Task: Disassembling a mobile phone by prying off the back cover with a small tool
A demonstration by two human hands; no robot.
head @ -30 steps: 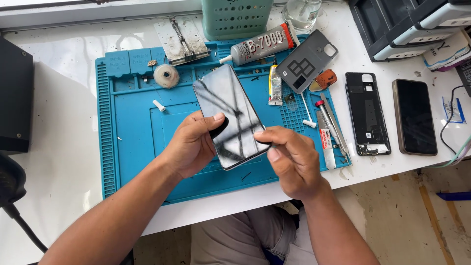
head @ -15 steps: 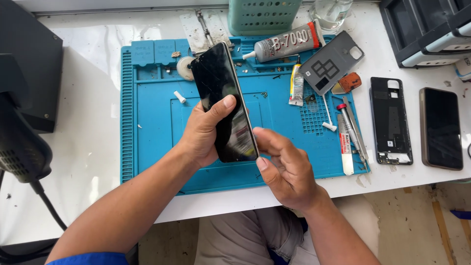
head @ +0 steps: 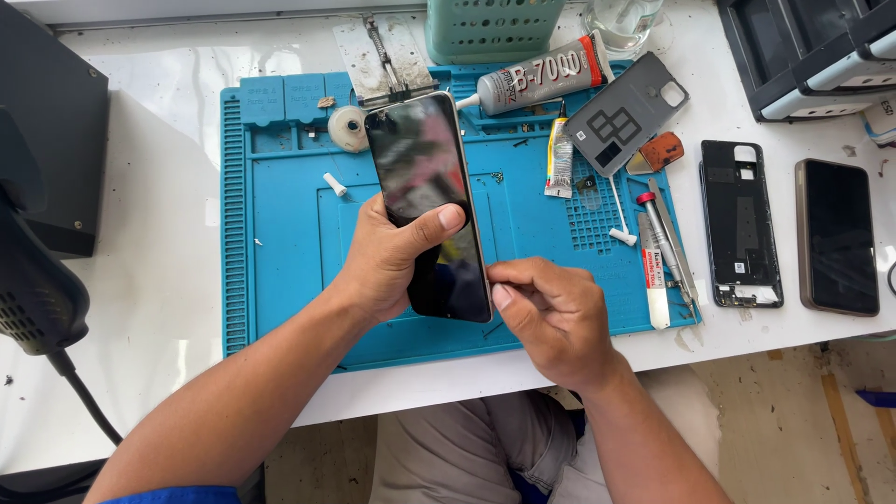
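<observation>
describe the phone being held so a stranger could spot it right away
Find the blue work mat on the white table. Over its middle, the left hand grips a phone, dark glossy screen up. The two other phones lie flat on the table, right of the mat.

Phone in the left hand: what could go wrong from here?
1. The left hand holds the phone above the blue mat with only the thumb across the glass; that grip may slip, and the glass could hit the mat.
2. The right hand pinches at the lower right edge; pressure there might stress or crack the screen.
3. The large glue tube and small glue tube lie close; stray adhesive could smear the glass.
</observation>
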